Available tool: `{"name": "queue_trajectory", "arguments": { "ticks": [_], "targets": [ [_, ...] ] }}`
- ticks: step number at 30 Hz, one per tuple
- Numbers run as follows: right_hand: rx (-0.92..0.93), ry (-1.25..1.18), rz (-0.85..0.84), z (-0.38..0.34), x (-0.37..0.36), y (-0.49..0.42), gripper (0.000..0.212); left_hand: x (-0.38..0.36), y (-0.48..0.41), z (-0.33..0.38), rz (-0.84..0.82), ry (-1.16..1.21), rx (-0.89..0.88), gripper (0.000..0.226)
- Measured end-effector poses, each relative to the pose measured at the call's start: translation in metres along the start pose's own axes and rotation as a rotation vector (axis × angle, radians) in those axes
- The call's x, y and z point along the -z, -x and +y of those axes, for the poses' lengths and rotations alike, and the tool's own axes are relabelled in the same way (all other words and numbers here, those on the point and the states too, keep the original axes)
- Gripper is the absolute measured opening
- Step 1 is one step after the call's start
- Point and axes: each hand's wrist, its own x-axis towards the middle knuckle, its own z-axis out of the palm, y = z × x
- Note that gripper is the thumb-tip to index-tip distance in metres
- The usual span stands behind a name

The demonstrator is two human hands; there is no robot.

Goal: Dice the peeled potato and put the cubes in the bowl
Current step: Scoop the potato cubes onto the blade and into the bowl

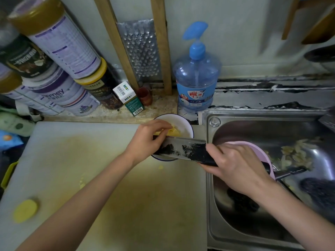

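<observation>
Where the cutting board (108, 187) lies nearest: a round potato slice (25, 211) near its left edge.
Right hand (235, 167): fingers wrapped round the cleaver (179, 149) handle, blade held across the bowl (186, 126).
Left hand (150, 136): fingers bent over the blade's far edge; whether they grip is unclear.
Potato cubes (174, 130): in the bowl, at the left fingertips.
Behind: blue pump bottle (196, 78).

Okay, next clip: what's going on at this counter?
A person is moving diced potato into the white bowl. The right hand grips the cleaver by its handle, blade held across the bowl. The left hand reaches over the blade to the yellow potato cubes, apparently pushing them in. One rounded potato piece lies uncut near the left corner of the cutting board, so dicing is not finished.
</observation>
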Motion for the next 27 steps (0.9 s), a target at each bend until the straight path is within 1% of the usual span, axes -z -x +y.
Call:
{"name": "queue_trajectory", "arguments": {
  "ticks": [2, 3, 5, 6, 8, 10, 11, 13, 15, 17, 18, 19, 20, 22, 24, 27],
  "targets": [
    [-0.013, 0.019, 0.015, 0.0, 0.004, 0.002, 0.041, 0.006, 0.008, 0.006, 0.086, -0.025, -0.058, 0.019],
    [-0.014, 0.03, 0.021, 0.0, 0.005, 0.004, 0.04, 0.007, 0.013, 0.01, 0.089, -0.06, -0.116, 0.021],
    [-0.009, 0.033, 0.023, -0.002, 0.007, 0.006, 0.04, 0.007, 0.022, 0.015, 0.009, -0.145, -0.221, 0.025],
    [-0.005, 0.032, 0.019, -0.003, 0.007, 0.006, 0.04, 0.006, 0.024, 0.016, -0.051, -0.175, -0.24, 0.028],
    [-0.005, 0.033, 0.012, -0.008, 0.009, 0.006, 0.04, 0.004, 0.022, 0.015, -0.136, -0.217, -0.205, 0.037],
    [-0.023, 0.037, 0.024, -0.014, 0.011, 0.008, 0.04, 0.005, 0.017, 0.014, -0.129, -0.254, -0.141, 0.047],
    [-0.033, 0.038, 0.038, -0.017, 0.012, 0.01, 0.04, 0.006, 0.017, 0.015, -0.082, -0.267, -0.109, 0.05],
    [-0.052, 0.026, 0.054, -0.022, 0.012, 0.015, 0.04, 0.011, 0.023, 0.015, 0.091, -0.273, -0.04, 0.05],
    [-0.073, 0.007, 0.058, -0.026, 0.013, 0.024, 0.04, 0.015, 0.04, 0.012, 0.336, -0.229, 0.046, 0.041],
    [-0.109, -0.023, 0.073, -0.03, 0.013, 0.034, 0.038, 0.012, 0.066, 0.007, 0.563, -0.151, 0.187, 0.031],
    [-0.131, -0.05, 0.08, -0.032, 0.014, 0.04, 0.036, 0.007, 0.08, 0.005, 0.635, -0.12, 0.267, 0.026],
    [-0.155, -0.08, 0.086, -0.034, 0.014, 0.045, 0.035, 0.0, 0.094, 0.004, 0.662, -0.107, 0.338, 0.02],
    [-0.177, -0.109, 0.09, -0.036, 0.014, 0.05, 0.034, -0.011, 0.106, 0.002, 0.639, -0.116, 0.392, 0.016],
    [-0.216, -0.149, 0.089, -0.04, 0.012, 0.059, 0.037, -0.037, 0.125, -0.001, 0.487, -0.151, 0.441, 0.016],
    [-0.258, -0.189, 0.077, -0.044, 0.007, 0.062, 0.039, -0.059, 0.132, -0.005, 0.324, -0.158, 0.462, 0.026],
    [-0.306, -0.246, 0.077, -0.048, 0.0, 0.061, 0.039, -0.078, 0.126, -0.008, 0.179, -0.182, 0.469, 0.039]
  ]
}}
